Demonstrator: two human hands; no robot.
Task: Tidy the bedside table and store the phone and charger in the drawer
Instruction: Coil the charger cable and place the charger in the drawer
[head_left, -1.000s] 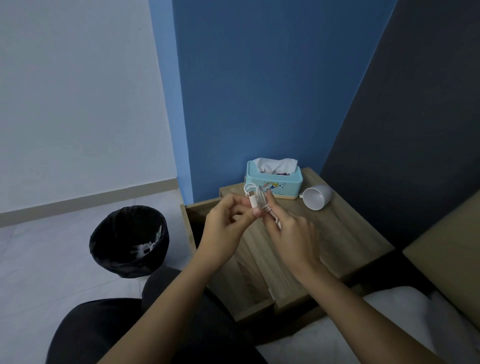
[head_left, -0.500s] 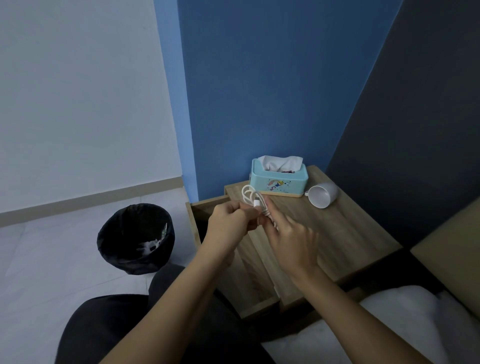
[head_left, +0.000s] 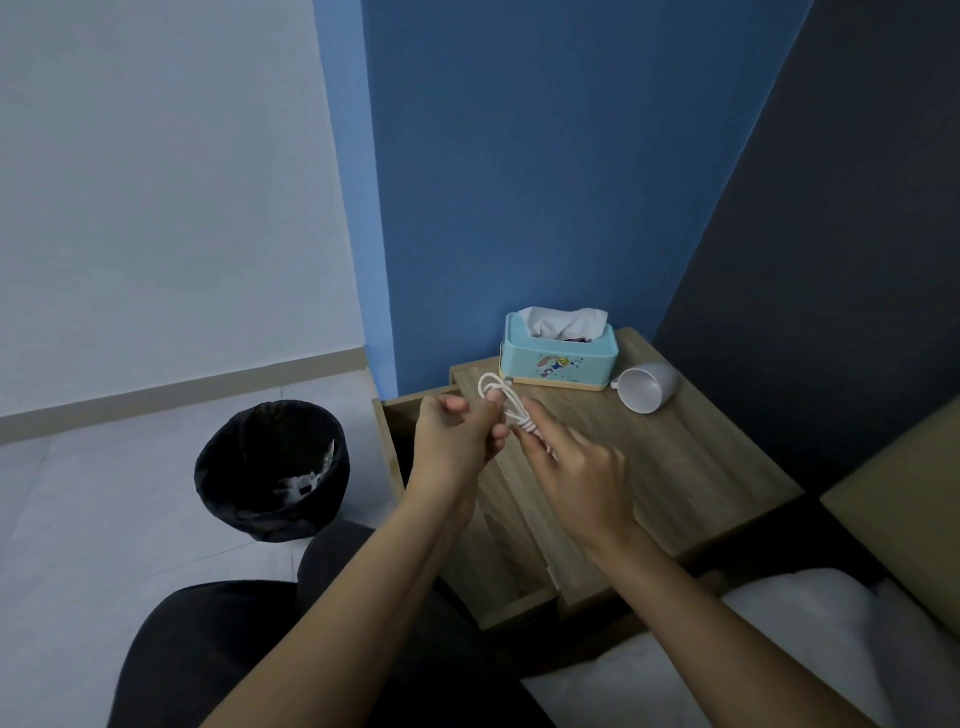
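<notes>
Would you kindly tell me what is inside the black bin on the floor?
Pale crumpled scraps lie inside the black bin; its near wall hides the bottom, so anything deeper cannot be seen.

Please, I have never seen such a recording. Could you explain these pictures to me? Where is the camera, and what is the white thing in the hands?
There is no machine here: a person works with two bare hands. The camera sits on the person's head and looks forward and down at the arms. The left hand grips a coiled white charger cable, and the right hand pinches its loose part beside the coil. Below them is a wooden bedside table with its drawer pulled open. On the table top are a light blue tissue box and a white mug lying on its side. A black waste bin stands on the floor to the left. No phone shows.
</notes>
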